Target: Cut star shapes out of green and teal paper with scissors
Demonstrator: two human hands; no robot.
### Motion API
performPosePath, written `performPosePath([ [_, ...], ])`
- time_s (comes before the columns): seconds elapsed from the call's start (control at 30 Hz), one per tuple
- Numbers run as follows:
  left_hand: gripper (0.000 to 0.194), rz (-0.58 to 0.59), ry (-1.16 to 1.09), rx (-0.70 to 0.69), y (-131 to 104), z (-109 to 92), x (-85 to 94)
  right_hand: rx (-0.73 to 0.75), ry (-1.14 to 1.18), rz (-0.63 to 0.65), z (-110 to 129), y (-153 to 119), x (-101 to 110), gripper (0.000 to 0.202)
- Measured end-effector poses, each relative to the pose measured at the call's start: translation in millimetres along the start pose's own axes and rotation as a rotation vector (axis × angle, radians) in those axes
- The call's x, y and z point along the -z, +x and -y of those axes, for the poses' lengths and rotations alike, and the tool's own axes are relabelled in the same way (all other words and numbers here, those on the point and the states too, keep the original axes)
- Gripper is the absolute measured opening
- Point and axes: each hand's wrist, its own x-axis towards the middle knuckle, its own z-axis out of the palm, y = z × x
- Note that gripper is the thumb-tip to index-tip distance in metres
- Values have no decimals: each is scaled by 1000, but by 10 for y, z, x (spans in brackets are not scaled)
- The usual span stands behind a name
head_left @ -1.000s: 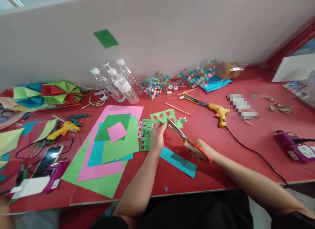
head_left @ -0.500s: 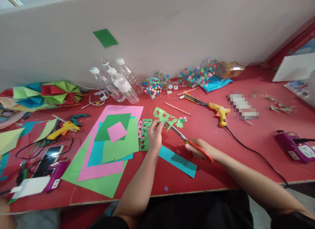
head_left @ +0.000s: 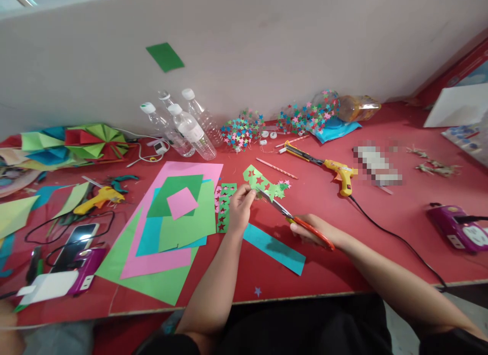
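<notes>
Pinched in my left hand (head_left: 241, 207) is a light green paper strip (head_left: 260, 180) with star-shaped holes. My right hand (head_left: 314, 232) is closed round the orange handles of a pair of scissors (head_left: 314, 233), whose blades reach the strip beside my left fingertips. Small cut green stars (head_left: 281, 190) lie on the red table just beyond the blades. A blue paper strip (head_left: 275, 248) rests below my hands, and a darker green strip with star holes (head_left: 224, 217) lies to the left of my left hand.
Stacked coloured sheets (head_left: 186, 238) lie at left, with clear bottles (head_left: 192, 134) behind. Star-covered balls (head_left: 242, 134) stand near the wall. A yellow glue gun (head_left: 341, 174) with a black cord is at right, and a phone (head_left: 76, 243) and purple power socket (head_left: 89, 268) at far left.
The green strip has turned and shifted slightly right, toward the cut stars. My right hand and the scissors have moved a little to the right.
</notes>
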Motion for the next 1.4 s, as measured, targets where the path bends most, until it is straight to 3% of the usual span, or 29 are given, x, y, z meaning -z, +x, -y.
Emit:
performPosePath([
  [0.4, 20, 23, 39, 25, -3, -6, 3, 0, 21, 6, -51, 4, 5, 55],
  [0.63, 21, 63, 35, 43, 28, 4, 35, -93, 29, -22, 4, 24, -10, 60],
  [0.9, 21, 31, -144, 169, 13, 77, -39, -122, 66, -69, -1, 63, -58, 58],
  [1.4, 13, 35, -291, 214, 6, -27, -61, -61, 80, 3, -8, 34, -40, 62],
])
